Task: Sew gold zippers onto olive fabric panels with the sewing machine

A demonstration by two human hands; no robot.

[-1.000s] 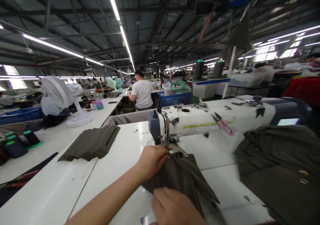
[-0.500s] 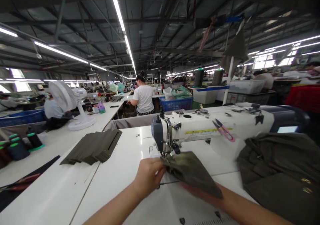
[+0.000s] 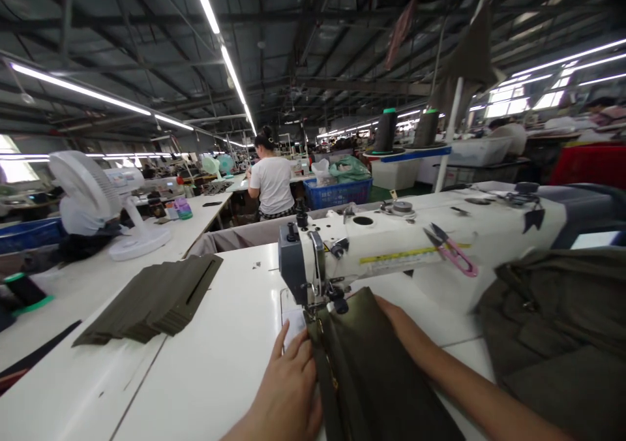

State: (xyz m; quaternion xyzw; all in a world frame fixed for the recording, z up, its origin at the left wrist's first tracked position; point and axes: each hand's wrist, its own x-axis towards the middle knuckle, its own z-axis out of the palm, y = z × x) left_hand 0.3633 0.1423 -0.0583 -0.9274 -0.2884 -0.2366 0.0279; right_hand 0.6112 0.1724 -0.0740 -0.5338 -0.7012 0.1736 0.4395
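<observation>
A dark olive fabric piece (image 3: 381,369) with a zipper (image 3: 328,356) and a small gold-coloured pull lies under the needle area of the white sewing machine (image 3: 405,232). My left hand (image 3: 288,385) rests along its left edge, fingers stretched toward the presser foot, the fingertips beside the fabric. At the right edge, my right hand (image 3: 391,314) touches the piece near the machine head; its fingers are hidden by the cloth. The needle tip itself cannot be made out.
A stack of olive fabric pieces (image 3: 156,297) lies on the left of the table. Pink-handled thread snips (image 3: 452,252) rest on the machine arm. A larger olive fabric bundle (image 3: 562,336) sits at right. A white fan (image 3: 102,193) stands back left; a person (image 3: 272,180) works ahead.
The fabric has been turned and spread out flatter, now showing its zipper. My left hand has gone from pinching its edge to lying with fingers stretched; my right hand has moved forward along the right edge.
</observation>
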